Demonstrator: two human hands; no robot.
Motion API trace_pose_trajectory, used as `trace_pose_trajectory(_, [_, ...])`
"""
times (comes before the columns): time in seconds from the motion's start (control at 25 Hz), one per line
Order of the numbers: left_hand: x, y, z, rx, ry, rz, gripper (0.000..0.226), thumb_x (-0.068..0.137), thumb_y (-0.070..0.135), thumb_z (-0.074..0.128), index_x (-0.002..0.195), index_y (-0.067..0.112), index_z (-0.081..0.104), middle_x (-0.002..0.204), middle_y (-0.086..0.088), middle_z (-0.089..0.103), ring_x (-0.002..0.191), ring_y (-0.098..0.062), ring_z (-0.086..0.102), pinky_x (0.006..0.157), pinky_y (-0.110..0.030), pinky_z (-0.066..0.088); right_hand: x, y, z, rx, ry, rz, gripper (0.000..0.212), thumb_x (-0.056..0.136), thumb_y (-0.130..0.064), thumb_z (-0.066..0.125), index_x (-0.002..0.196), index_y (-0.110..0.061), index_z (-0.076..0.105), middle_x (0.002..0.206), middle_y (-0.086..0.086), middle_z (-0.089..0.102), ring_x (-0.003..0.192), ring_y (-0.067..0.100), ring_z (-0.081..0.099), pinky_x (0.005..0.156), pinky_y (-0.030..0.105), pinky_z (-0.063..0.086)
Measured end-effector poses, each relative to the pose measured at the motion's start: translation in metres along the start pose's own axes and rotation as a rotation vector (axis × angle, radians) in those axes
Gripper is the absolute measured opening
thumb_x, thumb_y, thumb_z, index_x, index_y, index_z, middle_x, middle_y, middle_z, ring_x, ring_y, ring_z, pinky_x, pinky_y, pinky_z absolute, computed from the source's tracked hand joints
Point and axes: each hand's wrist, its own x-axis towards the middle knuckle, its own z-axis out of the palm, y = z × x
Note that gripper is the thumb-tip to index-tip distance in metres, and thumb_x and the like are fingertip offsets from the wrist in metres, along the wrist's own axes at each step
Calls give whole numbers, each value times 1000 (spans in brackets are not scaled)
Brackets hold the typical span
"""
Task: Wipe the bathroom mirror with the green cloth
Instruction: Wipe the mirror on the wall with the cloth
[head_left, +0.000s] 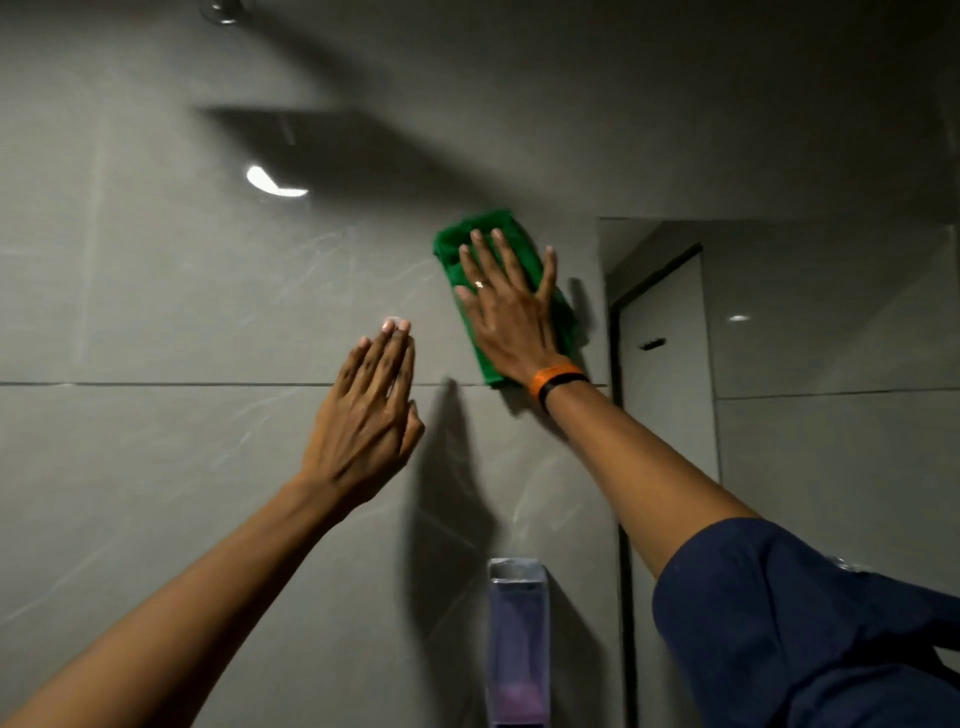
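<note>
1. Navy sleeve (789, 623) fills the lower right corner, nearest the camera, and both bare forearms reach up and away from it toward the wall.
2. Just below the arms, a soap dispenser (518, 642) with purple liquid is fixed to the grey tiled wall (156, 291).
3. Further out, the left hand (370, 410) is raised with fingers straight and together, its tips at or almost at the tile. Its grip is released and it holds nothing.
4. Beyond that, the right hand (511, 306), with an orange and black wristband (558, 382) and a ring, lies flat with fingers spread on the green cloth (491, 275). The grip is not clenched; the palm pins the cloth against the tile rather than grasping it.
5. The cloth sits on the tiled wall just left of the mirror (779, 322), close to its upper left corner but not on the glass.
6. Farthest, the mirror reflects a dark door frame, tiles and a small ceiling light.
7. Judged by this, the step in hand is bringing the cloth onto the glass or working along its edge; how much glass is already wiped cannot be told.
8. The next move likely calls for sliding the pressed cloth rightward across the mirror's edge, keeping the palm flat so it does not bunch.
</note>
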Motion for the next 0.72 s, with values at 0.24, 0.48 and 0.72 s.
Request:
trace_pose_trajectory(0.24, [-52, -45, -14, -7, -57, -25, 67, 98, 28, 30, 156, -4, 24, 167, -22, 20, 157, -33, 13, 129, -49, 17, -25, -30, 2, -53, 192, 3, 37, 96, -5, 59, 132, -6, 66, 145, 12, 61, 124, 36, 63, 91, 47, 50])
trace_pose_trajectory(0.48, [-115, -62, -11, -140, -126, -81, 66, 98, 25, 36, 156, -4, 22, 167, -22, 20, 157, -33, 14, 130, -47, 12, -104, -107, 7, 7, 305, -25, 39, 90, 8, 62, 126, -4, 70, 137, 11, 68, 108, 36, 68, 86, 43, 54])
trace_pose_trajectory(0.72, [-292, -15, 6, -333, -382, -152, 64, 97, 19, 35, 155, -6, 23, 166, -24, 22, 156, -38, 17, 129, -49, 13, -305, -220, 12, 172, 27, 137, 42, 92, 13, 56, 130, 0, 66, 133, 11, 70, 109, 37, 66, 87, 48, 55])
